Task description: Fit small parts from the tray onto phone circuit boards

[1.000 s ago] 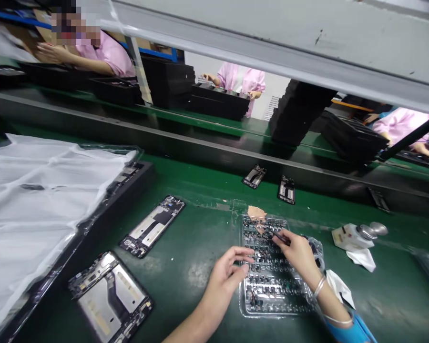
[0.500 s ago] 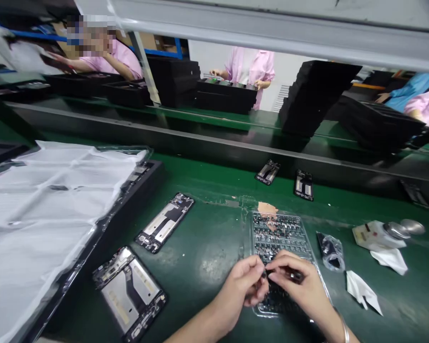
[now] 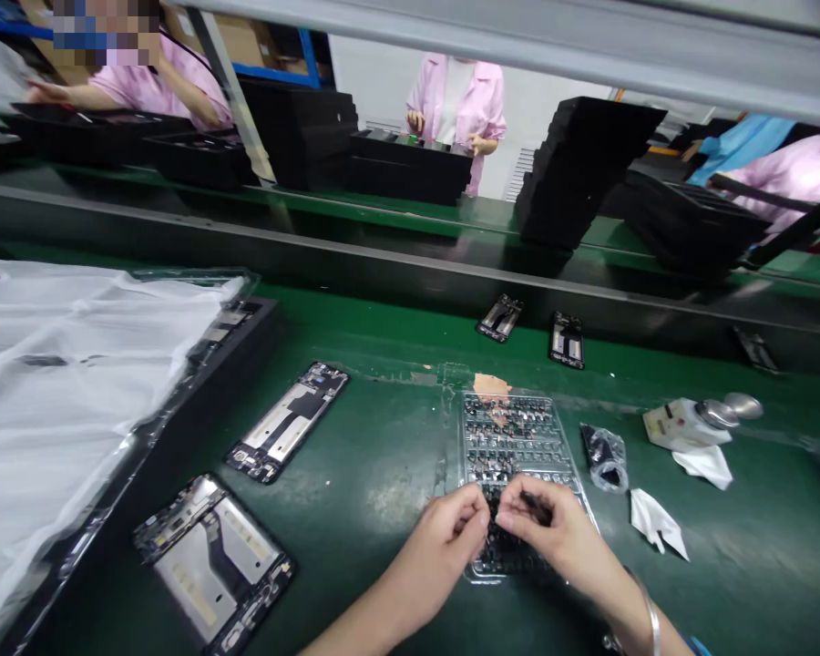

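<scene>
The right hand is pinched shut on a slim dark rod-like tool, whose tip points left toward the left hand; that hand's thumb and forefinger press together, on what I cannot tell; both hands meet over the near end of the clear plastic compartment tray of small dark parts, its long axis running away from the person; a crumpled clear plastic bag lies just right of the tray.
</scene>
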Tool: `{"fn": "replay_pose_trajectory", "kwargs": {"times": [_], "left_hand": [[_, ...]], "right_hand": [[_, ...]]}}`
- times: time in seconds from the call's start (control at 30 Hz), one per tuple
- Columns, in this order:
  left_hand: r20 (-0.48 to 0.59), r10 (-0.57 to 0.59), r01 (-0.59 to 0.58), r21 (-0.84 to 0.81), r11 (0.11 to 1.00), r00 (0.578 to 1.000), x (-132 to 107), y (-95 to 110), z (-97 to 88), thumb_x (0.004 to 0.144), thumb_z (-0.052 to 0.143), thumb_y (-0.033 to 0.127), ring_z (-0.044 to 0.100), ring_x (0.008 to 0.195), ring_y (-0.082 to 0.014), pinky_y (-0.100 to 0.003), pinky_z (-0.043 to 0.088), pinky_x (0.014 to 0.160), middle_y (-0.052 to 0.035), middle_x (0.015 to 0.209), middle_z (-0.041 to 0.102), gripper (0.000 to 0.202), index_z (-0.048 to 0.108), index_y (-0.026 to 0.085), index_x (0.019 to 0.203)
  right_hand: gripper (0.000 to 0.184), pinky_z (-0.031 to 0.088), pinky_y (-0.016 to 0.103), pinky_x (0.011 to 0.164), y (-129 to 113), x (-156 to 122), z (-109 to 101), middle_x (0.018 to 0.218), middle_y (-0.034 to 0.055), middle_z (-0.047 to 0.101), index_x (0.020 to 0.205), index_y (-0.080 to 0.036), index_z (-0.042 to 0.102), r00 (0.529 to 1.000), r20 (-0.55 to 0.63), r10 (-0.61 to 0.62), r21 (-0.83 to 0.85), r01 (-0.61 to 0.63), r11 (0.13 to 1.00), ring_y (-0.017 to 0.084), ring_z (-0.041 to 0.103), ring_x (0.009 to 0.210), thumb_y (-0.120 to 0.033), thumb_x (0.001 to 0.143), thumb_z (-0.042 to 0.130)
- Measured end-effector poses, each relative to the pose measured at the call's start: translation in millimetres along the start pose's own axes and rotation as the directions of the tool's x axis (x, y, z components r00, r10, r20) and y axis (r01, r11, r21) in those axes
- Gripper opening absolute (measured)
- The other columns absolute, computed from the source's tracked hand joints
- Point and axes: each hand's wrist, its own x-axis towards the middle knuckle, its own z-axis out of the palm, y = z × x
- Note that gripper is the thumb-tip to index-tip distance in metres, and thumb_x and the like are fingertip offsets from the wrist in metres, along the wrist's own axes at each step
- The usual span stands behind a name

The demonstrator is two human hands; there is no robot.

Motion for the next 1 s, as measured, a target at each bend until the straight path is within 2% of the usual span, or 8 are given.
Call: {"fn": "replay_pose_trajectory", "kwargs": {"times": [0.1,0.23,0.43,0.57,0.67,0.73,0.8,1.0], "left_hand": [[0.074,-0.078,0.092,-0.209,0.974,0.994,2.8,-1.6,-2.0,0.086,0.043,0.034,0.03,0.044,-0.0074,-0.018,0.022,0.043,0.0059,0.051,0.039,0.022,0.041,0.018,0.07],[0.076,-0.078,0.093,-0.216,0.972,0.994,2.9,-1.7,0.9,0.083,0.048,0.034,0.034,0.043,-0.0065,-0.018,0.025,0.043,0.0045,0.052,0.043,0.024,0.047,0.016,0.068],[0.134,-0.11,0.12,-0.07,0.99,0.985,3.2,-0.8,7.6,0.079,0.053,0.026,0.041,0.05,-0.0083,-0.02,0.03,0.05,0.0027,0.054,0.048,0.018,0.057,0.013,0.067],[0.119,-0.147,0.153,-0.042,0.987,0.982,4.2,-6.0,9.5,0.078,0.052,0.025,0.039,0.048,-0.0086,-0.021,0.029,0.049,0.0028,0.053,0.049,0.017,0.06,0.012,0.072],[0.117,-0.13,0.138,-0.063,0.988,0.985,1.9,-9.4,9.3,0.08,0.05,0.025,0.038,0.047,-0.0082,-0.021,0.029,0.049,0.0033,0.053,0.05,0.015,0.057,0.013,0.074],[0.129,-0.104,0.116,-0.086,0.99,0.986,0.1,-9.8,8.4,0.081,0.049,0.026,0.039,0.048,-0.0082,-0.02,0.029,0.05,0.0032,0.054,0.05,0.015,0.054,0.014,0.073],[0.14,-0.085,0.1,-0.109,0.989,0.987,-0.7,-9.1,7.1,0.082,0.05,0.027,0.04,0.049,-0.0082,-0.02,0.03,0.05,0.003,0.055,0.05,0.017,0.053,0.015,0.071],[0.147,-0.086,0.112,-0.182,0.977,0.985,1.1,-7.0,4.4,0.082,0.052,0.032,0.039,0.046,-0.0077,-0.019,0.029,0.047,0.0024,0.054,0.05,0.022,0.052,0.014,0.069]], "right_hand": [[0.021,0.036,0.021,0.057,9.5,-9.9,-25.0,0.064,-0.0024,0.051,0.07,-0.016,0.056,0.989,-0.146,0.008,-0.023,-0.012,1.0,0.011,0.046,0.061,-0.035,0.075,0.062],[0.02,0.038,0.023,0.057,31.3,-23.4,-46.0,0.066,0.0,0.056,0.07,-0.016,0.058,0.963,-0.264,0.046,-0.182,-0.096,0.979,0.014,0.051,0.062,-0.036,0.076,0.061],[0.017,0.039,0.025,0.055,52.0,-29.7,-29.4,0.063,-0.0001,0.062,0.072,-0.02,0.059,0.95,-0.305,0.068,-0.525,-0.227,0.821,0.016,0.056,0.056,-0.033,0.08,0.052],[0.012,0.043,0.024,0.059,57.8,-37.6,-28.9,0.073,0.0004,0.067,0.077,-0.022,0.061,0.93,-0.367,-0.023,-0.56,-0.2,0.804,0.017,0.061,0.065,-0.03,0.08,0.052],[0.015,0.045,0.023,0.059,66.7,-45.9,-47.2,0.072,0.0008,0.067,0.083,-0.022,0.063,0.835,-0.531,-0.145,-0.562,-0.219,0.798,0.016,0.061,0.063,-0.033,0.079,0.054],[0.018,0.045,0.023,0.057,74.5,-48.5,-63.1,0.072,0.0012,0.068,0.085,-0.021,0.065,0.734,-0.63,-0.254,-0.626,-0.287,0.725,0.016,0.062,0.061,-0.034,0.079,0.054],[0.018,0.044,0.022,0.055,82.2,-47.1,-76.0,0.074,0.0017,0.069,0.085,-0.021,0.066,0.679,-0.649,-0.344,-0.702,-0.359,0.615,0.016,0.063,0.062,-0.032,0.079,0.054],[0.023,0.038,0.022,0.051,95.8,-31.2,-82.7,0.079,0.0016,0.069,0.089,-0.021,0.069,0.731,-0.559,-0.392,-0.813,-0.39,0.432,0.016,0.063,0.062,-0.019,0.074,0.052]]}}
